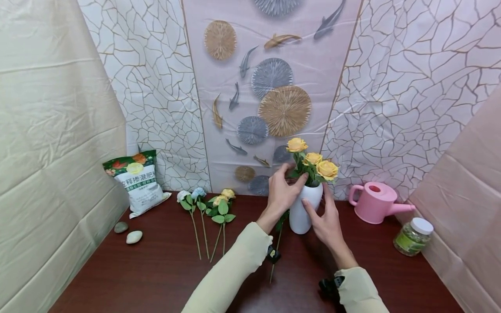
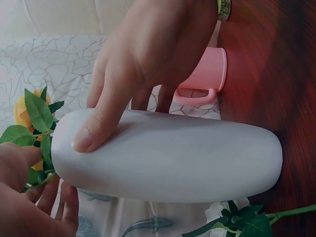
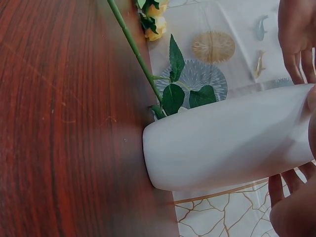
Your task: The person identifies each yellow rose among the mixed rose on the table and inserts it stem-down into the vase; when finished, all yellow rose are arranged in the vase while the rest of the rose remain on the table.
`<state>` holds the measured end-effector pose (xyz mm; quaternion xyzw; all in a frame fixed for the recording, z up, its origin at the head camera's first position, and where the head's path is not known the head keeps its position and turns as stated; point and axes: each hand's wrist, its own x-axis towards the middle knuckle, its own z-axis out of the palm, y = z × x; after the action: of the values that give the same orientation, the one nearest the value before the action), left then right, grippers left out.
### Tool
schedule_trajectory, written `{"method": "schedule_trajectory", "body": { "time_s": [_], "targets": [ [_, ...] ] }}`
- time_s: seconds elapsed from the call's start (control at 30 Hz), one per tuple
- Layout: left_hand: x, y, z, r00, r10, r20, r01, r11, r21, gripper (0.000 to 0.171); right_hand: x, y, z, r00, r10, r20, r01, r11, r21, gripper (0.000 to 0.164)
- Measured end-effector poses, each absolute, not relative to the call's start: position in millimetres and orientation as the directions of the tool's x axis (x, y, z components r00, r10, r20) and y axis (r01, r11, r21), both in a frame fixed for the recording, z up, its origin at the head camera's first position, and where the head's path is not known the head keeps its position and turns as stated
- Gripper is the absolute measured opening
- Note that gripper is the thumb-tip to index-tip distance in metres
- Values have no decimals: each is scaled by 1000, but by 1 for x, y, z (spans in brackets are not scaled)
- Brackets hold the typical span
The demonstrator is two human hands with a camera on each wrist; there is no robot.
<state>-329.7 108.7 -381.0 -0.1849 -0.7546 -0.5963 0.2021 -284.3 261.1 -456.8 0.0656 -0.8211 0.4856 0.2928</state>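
L hand (image 1: pixel 282 190) half-curled round roses (image 1: pixel 313 158), R hand (image 1: pixel 327 221) grips vase (image 1: pixel 300 217); 3 in, other flowers (image 1: pixel 223 207) on tbl (image 1: pixel 148 278) not.

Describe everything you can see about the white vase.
The white vase is tall, smooth and undecorated, perhaps ceramic, narrowing toward its base. It stands upright on the dark reddish table, with yellow roses rising from its mouth. The right hand grips its upper side; the left hand is among the leaves above its rim.

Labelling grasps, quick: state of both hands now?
Left hand: at the yellow roses; open or closed can't be told.
Right hand: closed, holding the white vase.
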Motion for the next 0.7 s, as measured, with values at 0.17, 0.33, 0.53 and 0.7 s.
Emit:
{"method": "schedule_trajectory", "body": {
  "time_s": [0.17,0.33,0.53,0.7],
  "targets": [
    [-328,108,-379,-823,-15,568,552,217,805,38,-285,261,-457,-813,170,557,-405,523,-750,87],
    [-330,109,-379,-805,-16,593,561,301,771,22,-286,262,-458,-809,166,564,-414,519,-747,86],
    [-333,111,-381,-828,4,561,531,326,782,16,-286,262,-458,-814,167,557,-407,520,-751,86],
    [-331,108,-382,-840,25,541,523,300,798,18,-288,263,-458,-811,164,561,-418,509,-753,86]
  ]
}}
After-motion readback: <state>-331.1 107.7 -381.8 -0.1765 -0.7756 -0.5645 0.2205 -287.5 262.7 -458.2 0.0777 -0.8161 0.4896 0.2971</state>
